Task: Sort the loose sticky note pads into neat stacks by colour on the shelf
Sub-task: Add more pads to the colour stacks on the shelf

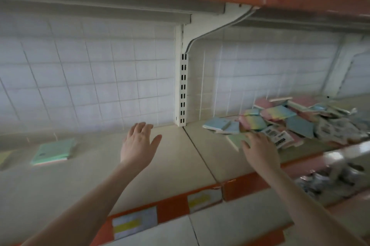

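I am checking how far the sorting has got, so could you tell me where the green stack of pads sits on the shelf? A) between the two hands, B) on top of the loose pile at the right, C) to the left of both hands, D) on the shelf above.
C: the green stack lies on the shelf left of the left hand, far from the loose pile by the right hand.

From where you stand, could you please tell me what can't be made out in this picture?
- Right hand: its fingertips reach into the pile of pads; the hand's back hides whether they pinch one.
- Pile: motion blur smears the right side; pad count and label print are unreadable.
- Yellow pad: cut off by the left edge.
- Green stack: too blurred to count pads.
- Price labels: text illegible.
- Left hand: whether it touches the shelf is unclear.
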### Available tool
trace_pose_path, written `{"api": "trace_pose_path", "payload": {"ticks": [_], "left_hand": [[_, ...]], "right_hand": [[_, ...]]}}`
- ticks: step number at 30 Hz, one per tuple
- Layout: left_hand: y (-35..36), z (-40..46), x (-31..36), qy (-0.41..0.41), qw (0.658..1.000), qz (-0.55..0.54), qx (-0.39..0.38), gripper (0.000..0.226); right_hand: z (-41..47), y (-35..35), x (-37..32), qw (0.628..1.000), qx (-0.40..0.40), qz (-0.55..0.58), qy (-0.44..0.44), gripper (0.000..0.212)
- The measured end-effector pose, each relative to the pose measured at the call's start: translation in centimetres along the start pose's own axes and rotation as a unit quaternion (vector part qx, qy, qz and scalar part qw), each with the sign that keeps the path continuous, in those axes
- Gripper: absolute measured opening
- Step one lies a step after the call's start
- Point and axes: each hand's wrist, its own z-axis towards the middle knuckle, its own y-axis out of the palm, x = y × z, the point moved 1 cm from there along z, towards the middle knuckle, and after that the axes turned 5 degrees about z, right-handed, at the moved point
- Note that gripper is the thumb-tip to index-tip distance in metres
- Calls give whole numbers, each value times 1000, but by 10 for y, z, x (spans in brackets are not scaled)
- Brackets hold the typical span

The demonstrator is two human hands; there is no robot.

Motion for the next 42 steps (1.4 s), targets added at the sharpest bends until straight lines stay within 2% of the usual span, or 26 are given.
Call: {"api": "trace_pose_path", "payload": {"ticks": [7,11,21,25,29,34,38,42], "left_hand": [[57,26,111,-23,999,-16,-21,50],[73,38,141,-38,999,3,-31,50],[107,82,169,-52,993,14,-106,52],[120,100,181,-52,989,26,-139,53],[133,111,186,-66,984,14,-167,52],[137,120,182,-89,981,-29,-171,57],[135,127,174,-105,979,-42,-168,67],[137,131,166,-132,975,-66,-164,56]], "right_hand": [[66,-1,90,997,1,40,-60,24],[97,2,114,992,-5,68,-107,25],[130,27,129,987,-32,110,-109,31],[145,26,131,988,-47,104,-104,27],[155,32,128,988,-94,71,-101,31],[165,33,121,985,-140,20,-101,56],[177,28,116,973,-198,-31,-116,55],[189,23,113,952,-267,-77,-128,58]]}}
